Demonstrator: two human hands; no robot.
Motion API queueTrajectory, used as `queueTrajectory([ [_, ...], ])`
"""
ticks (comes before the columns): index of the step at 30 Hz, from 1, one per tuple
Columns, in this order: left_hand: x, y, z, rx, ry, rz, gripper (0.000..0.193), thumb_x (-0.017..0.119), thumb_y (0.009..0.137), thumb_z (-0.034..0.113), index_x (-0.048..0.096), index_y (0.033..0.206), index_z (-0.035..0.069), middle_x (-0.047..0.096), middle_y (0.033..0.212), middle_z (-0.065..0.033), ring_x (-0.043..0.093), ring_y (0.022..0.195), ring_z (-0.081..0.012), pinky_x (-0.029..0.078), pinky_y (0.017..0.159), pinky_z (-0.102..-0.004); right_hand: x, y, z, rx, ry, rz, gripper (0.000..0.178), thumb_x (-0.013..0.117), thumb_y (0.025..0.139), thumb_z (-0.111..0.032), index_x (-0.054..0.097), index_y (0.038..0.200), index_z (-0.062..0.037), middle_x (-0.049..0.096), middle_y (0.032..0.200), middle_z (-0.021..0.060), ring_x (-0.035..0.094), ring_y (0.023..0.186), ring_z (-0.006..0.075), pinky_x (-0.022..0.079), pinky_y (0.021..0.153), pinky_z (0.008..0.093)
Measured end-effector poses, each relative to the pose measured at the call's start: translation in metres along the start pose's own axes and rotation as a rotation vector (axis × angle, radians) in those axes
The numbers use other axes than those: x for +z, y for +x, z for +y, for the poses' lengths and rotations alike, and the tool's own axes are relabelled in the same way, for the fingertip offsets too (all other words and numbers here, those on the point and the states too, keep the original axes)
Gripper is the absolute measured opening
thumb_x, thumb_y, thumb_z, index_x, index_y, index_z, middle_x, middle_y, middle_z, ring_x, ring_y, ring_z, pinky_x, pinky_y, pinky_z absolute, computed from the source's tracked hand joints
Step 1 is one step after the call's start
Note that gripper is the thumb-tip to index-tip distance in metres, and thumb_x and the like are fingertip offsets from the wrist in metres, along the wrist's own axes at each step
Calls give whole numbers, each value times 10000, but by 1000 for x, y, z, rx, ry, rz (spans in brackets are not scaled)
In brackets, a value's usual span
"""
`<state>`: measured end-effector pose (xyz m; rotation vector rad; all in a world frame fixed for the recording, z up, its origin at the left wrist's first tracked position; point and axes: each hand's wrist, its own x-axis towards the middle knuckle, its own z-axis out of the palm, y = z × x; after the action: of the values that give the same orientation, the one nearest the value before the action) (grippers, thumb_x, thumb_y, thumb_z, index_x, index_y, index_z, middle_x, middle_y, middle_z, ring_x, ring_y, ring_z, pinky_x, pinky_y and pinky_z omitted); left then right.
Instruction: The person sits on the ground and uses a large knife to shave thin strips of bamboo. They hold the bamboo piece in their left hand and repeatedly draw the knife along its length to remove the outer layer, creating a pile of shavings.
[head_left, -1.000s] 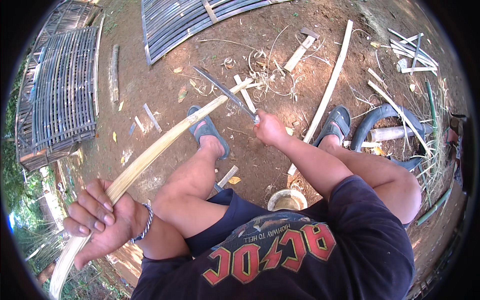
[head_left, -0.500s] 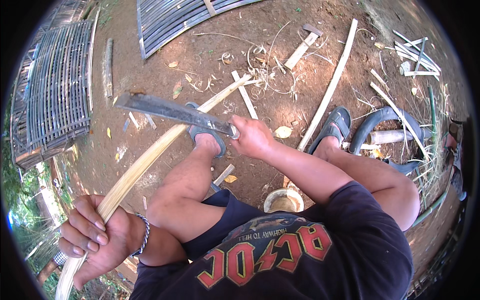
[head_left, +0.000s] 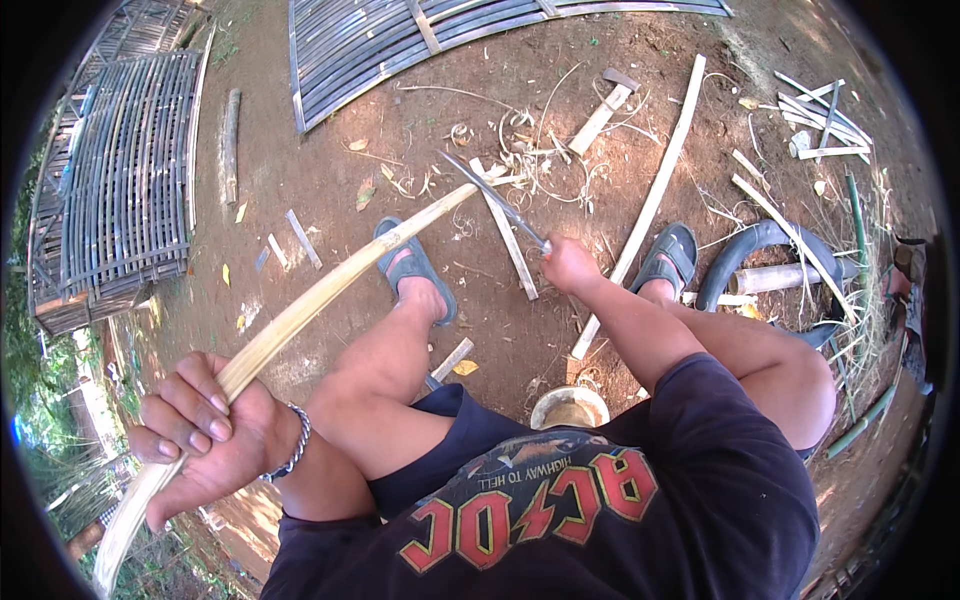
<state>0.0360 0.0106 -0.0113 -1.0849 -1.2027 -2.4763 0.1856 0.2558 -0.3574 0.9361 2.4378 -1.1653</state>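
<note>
My left hand (head_left: 212, 415), at the lower left, is closed around a long pale bamboo strip (head_left: 320, 302). The strip slants up from the hand past my left foot, and its far end is near curled shavings on the dirt. My right hand (head_left: 570, 264) is wrapped around the handle of a machete (head_left: 511, 216), its grip mostly hidden by the fingers. The machete's blade points up and left, seen nearly edge-on, and crosses the strip's far end; whether they touch I cannot tell. Beneath lies a short flat bamboo slat (head_left: 508, 240).
Slatted bamboo panels (head_left: 125, 170) stand at the left, and another panel (head_left: 370, 60) lies at the back. A wooden-handled tool (head_left: 603, 117) and a long slat (head_left: 655, 190) lie ahead. At right are a black rubber ring (head_left: 722, 265) and cut slats (head_left: 830, 118). A pale round rim (head_left: 570, 394) shows between my legs.
My right hand has moved right, taking the machete from across the strip's middle toward its far end. The blade has turned nearly edge-on. My left hand has risen slightly with the strip.
</note>
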Motion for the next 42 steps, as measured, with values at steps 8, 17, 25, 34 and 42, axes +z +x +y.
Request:
queueTrajectory([
  [8, 2, -1, 2, 6, 32, -10, 559, 702, 764, 663, 517, 705, 138, 426, 512, 66, 417, 411, -49, 295, 460, -203, -14, -33, -92, -315, 155, 12, 318, 623, 822, -157, 548, 1097, -16, 656, 856, 198, 670, 810, 379, 545, 781, 486],
  [17, 0, 9, 3, 4, 34, 2, 579, 673, 771, 688, 506, 696, 139, 418, 514, 59, 400, 409, -55, 283, 446, -207, 14, 10, -43, -295, 65, 124, 262, 621, 799, -193, 543, 1002, -46, 677, 879, 224, 666, 862, 405, 532, 805, 496],
  [25, -2, 4, 0, 20, -11, 36, 605, 655, 762, 717, 493, 688, 140, 394, 511, 50, 383, 408, -57, 268, 429, -205, -4, -46, -101, -360, 145, 75, 310, 635, 776, -175, 556, 1047, -45, 659, 817, 236, 656, 837, 424, 522, 776, 511],
  [34, 2, 0, 0, 3, 8, 3, 588, 670, 769, 694, 490, 701, 138, 405, 511, 52, 394, 409, -58, 290, 441, -211, -1, -4, -19, 58, 29, -28, 319, 623, 841, -193, 576, 1113, -34, 678, 1037, 217, 653, 996, 364, 513, 884, 459],
  [42, -3, 4, -1, -8, -9, -1, 572, 686, 768, 676, 504, 700, 138, 419, 517, 58, 408, 419, -59, 287, 447, -205, 6, -9, -62, -165, 132, 32, 320, 612, 809, -151, 560, 1095, -17, 680, 952, 220, 653, 941, 400, 508, 871, 484],
])
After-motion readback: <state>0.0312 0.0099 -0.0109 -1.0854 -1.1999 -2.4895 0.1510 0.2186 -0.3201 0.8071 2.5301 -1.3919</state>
